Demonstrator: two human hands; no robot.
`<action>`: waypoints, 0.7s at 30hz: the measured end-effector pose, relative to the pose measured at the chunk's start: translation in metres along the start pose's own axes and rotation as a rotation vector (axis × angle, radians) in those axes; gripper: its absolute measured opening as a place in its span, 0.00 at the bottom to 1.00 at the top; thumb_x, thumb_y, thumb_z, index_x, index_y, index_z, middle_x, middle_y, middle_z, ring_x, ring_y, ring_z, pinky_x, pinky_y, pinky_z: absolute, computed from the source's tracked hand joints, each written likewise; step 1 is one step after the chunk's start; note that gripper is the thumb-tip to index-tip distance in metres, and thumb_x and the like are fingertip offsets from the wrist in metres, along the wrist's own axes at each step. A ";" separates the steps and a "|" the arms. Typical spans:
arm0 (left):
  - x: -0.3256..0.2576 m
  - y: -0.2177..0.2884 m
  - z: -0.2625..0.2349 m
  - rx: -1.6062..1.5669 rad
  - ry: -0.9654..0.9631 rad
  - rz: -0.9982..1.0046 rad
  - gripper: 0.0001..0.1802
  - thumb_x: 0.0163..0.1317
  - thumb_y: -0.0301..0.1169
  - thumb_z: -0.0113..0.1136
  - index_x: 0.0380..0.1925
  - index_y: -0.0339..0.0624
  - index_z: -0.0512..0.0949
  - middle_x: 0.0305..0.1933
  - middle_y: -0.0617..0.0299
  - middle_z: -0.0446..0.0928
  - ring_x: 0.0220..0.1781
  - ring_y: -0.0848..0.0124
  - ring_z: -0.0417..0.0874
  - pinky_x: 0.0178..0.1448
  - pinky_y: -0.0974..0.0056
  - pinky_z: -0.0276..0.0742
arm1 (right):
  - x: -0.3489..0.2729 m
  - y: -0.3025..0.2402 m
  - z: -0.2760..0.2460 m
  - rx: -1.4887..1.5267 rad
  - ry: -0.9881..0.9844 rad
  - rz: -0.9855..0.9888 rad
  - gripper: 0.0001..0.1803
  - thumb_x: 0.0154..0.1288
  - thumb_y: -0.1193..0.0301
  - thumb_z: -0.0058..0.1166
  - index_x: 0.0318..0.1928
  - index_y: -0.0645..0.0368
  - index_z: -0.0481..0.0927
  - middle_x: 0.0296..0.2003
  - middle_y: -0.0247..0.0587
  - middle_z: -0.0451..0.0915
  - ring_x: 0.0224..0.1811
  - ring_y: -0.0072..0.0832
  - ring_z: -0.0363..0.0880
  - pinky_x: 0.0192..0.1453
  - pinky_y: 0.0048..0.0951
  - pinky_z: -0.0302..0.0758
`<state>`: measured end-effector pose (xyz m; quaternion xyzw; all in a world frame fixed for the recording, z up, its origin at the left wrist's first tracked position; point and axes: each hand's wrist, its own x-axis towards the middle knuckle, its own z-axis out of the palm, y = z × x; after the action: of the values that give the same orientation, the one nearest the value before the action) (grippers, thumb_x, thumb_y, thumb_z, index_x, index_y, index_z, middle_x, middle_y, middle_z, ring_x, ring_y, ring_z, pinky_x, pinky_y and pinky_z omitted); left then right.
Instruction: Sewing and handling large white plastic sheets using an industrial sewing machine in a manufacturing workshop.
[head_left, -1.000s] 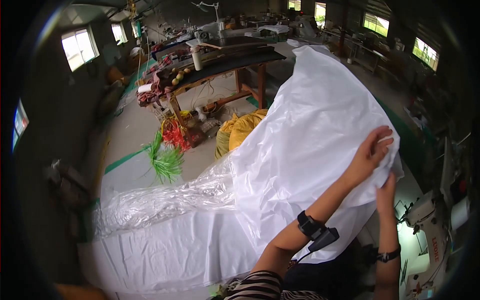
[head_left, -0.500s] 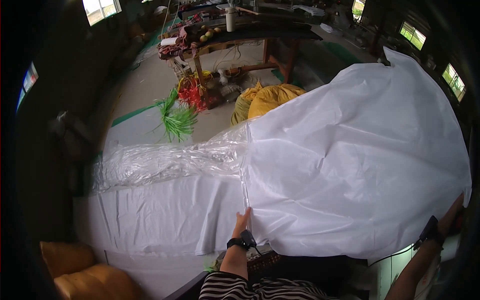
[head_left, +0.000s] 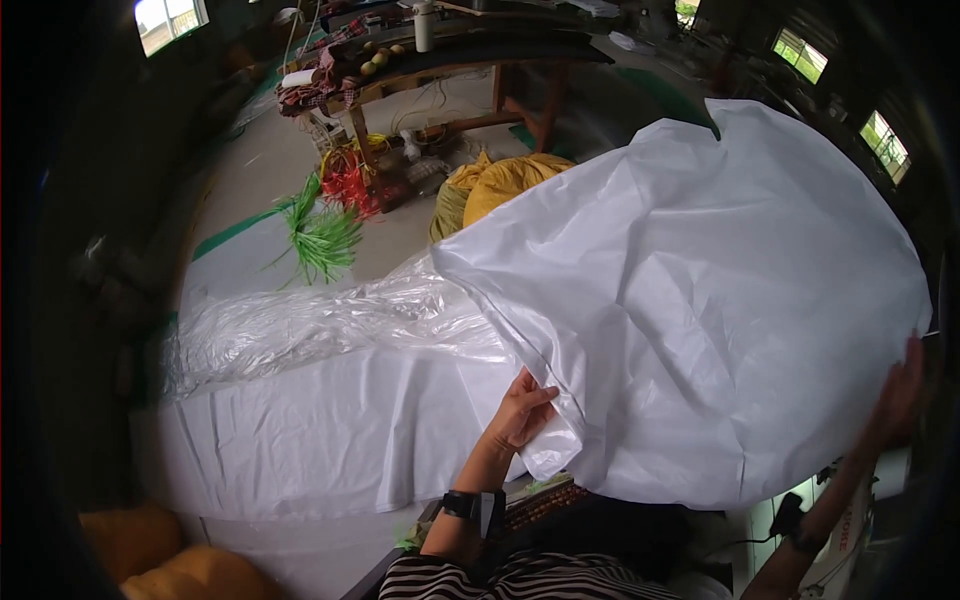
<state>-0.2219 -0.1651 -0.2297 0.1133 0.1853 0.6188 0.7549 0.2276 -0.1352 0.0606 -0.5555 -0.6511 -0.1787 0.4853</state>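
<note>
Pulled toward the right since the half-second-earlier frame, the near part of the left edge of the white sheet (head_left: pixel 740 280) now slants and folds over where it ran almost straight, and the left hand (head_left: pixel 522 410) has gone with it. That hand's fingers pinch the folded edge, a small shiny flap hanging just beside them. The right hand (head_left: pixel 900 385) is blurred at the sheet's right rim; whether its fingers grip or merely touch, I cannot tell.

The sheet spreads across the middle and right of the view, smooth and faintly glossy, crossed by soft creases, its far edge rising to a peak. Its left part overlaps a white cloth (head_left: pixel 300 430) lying in shallow folds on the pale bench (head_left: pixel 270 545), and crumpled clear film (head_left: pixel 330 325) behind that.

Beyond, a bulging yellow sack (head_left: pixel 515 185) rests on the floor against an olive sack (head_left: pixel 450 210); their contents are hidden. A white bottle (head_left: pixel 424 28) stands upright on the dark-topped bench (head_left: pixel 520 48), its contents hidden too.
</note>
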 end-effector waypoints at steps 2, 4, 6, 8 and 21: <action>0.002 -0.013 0.024 -0.050 -0.076 -0.015 0.34 0.64 0.14 0.52 0.70 0.44 0.60 0.62 0.55 0.73 0.61 0.61 0.79 0.65 0.51 0.79 | -0.068 -0.075 0.024 -0.032 -0.354 -0.082 0.19 0.65 0.77 0.54 0.56 0.63 0.78 0.57 0.48 0.79 0.62 0.42 0.76 0.69 0.42 0.68; 0.003 -0.027 0.045 -0.049 -0.095 -0.032 0.33 0.65 0.14 0.52 0.70 0.44 0.60 0.63 0.55 0.73 0.61 0.62 0.79 0.65 0.51 0.79 | -0.116 -0.134 0.049 0.066 -0.649 -0.312 0.22 0.46 0.78 0.68 0.46 0.57 0.79 0.50 0.40 0.81 0.51 0.38 0.80 0.55 0.40 0.74; 0.003 -0.039 0.061 -0.076 -0.162 -0.011 0.31 0.69 0.18 0.50 0.71 0.44 0.59 0.64 0.55 0.72 0.61 0.62 0.79 0.64 0.53 0.79 | -0.148 -0.177 0.073 0.132 -0.775 -0.324 0.27 0.46 0.67 0.74 0.49 0.53 0.79 0.52 0.35 0.78 0.50 0.35 0.79 0.52 0.38 0.73; -0.003 -0.049 0.076 -0.111 -0.177 -0.024 0.30 0.70 0.19 0.50 0.71 0.45 0.59 0.64 0.56 0.72 0.61 0.63 0.78 0.63 0.54 0.80 | -0.167 -0.203 0.091 0.066 -0.788 -0.313 0.32 0.48 0.60 0.73 0.55 0.52 0.78 0.54 0.34 0.73 0.53 0.33 0.76 0.55 0.36 0.71; -0.023 -0.053 0.053 0.209 0.241 0.130 0.10 0.75 0.34 0.53 0.44 0.39 0.78 0.38 0.59 0.84 0.37 0.70 0.86 0.43 0.63 0.89 | -0.192 -0.136 0.086 0.063 -0.551 -0.308 0.10 0.52 0.76 0.63 0.37 0.53 0.83 0.38 0.29 0.78 0.40 0.28 0.78 0.42 0.31 0.73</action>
<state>-0.1562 -0.1957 -0.1996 0.1281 0.3301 0.6526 0.6699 0.0511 -0.2181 -0.0974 -0.4627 -0.8397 -0.0724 0.2750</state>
